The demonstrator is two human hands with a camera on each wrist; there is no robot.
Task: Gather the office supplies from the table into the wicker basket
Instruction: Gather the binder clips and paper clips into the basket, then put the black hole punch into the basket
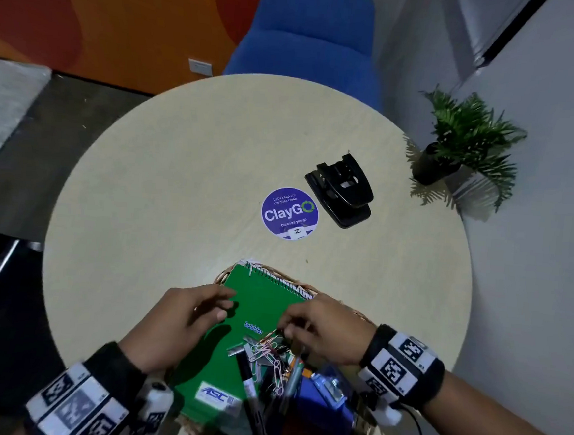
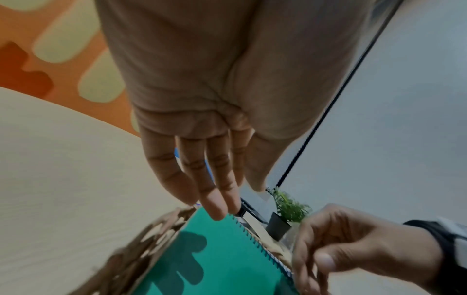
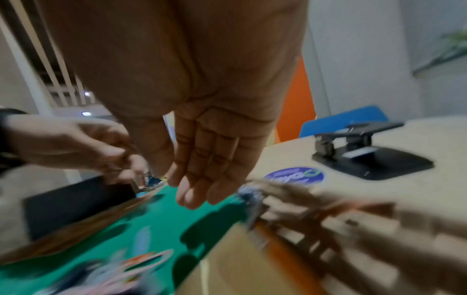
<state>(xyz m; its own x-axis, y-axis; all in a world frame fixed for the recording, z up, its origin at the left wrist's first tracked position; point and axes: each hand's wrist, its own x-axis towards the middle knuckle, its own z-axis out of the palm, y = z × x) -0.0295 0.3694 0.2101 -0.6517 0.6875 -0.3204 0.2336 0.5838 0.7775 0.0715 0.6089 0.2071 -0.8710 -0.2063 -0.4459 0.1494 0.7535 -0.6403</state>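
Both hands hover over the wicker basket [image 1: 358, 425]; the left hand [image 1: 181, 319] and right hand [image 1: 321, 336] show loose, empty fingers. Paper clips [image 1: 268, 349] lie just under the right fingertips, on the green notebook [image 1: 257, 311]. Farther off sits the hole punch [image 1: 341, 190].

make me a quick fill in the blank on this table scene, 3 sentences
1. The green spiral notebook lies inside the wicker ____.
2. The one office supply left out on the table is the black hole ____, beside the round purple sticker.
3. A heap of paper ____ lies on the notebook's cover, under the right hand, while the left hand holds nothing.

Missing words: basket; punch; clips
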